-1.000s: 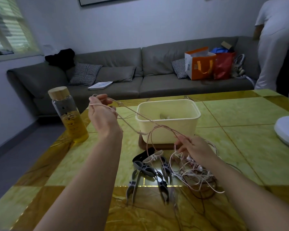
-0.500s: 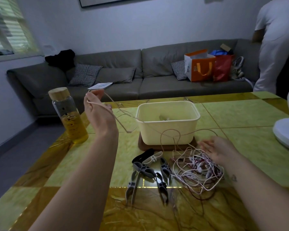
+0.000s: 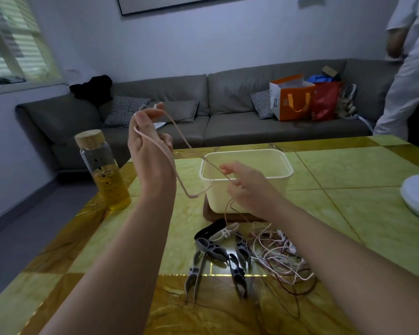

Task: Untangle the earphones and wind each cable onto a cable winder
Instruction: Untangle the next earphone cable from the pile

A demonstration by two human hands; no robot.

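My left hand [image 3: 148, 143] is raised above the table and holds a pink earphone cable [image 3: 179, 134] looped over its fingers. The cable runs down to my right hand [image 3: 246, 188], which pinches it in front of the cream tub [image 3: 276, 192]. From there it drops to a tangled heap of pink and white earphone cables [image 3: 279, 255] on the table below my right forearm. Several grey, white and black cable winders [image 3: 218, 252] lie just left of the heap.
A glass bottle of yellow liquid [image 3: 103, 170] with a wooden cap stands at the table's left edge. A white fan base [image 3: 417, 194] sits at the right. Behind the green-gold table [image 3: 348, 213] is a grey sofa [image 3: 218, 107] with bags [image 3: 295, 100]; a person in white [image 3: 409, 68] stands far right.
My left hand rose higher with the cable. My right hand left the heap, came up and took hold of the cable in front of the tub.
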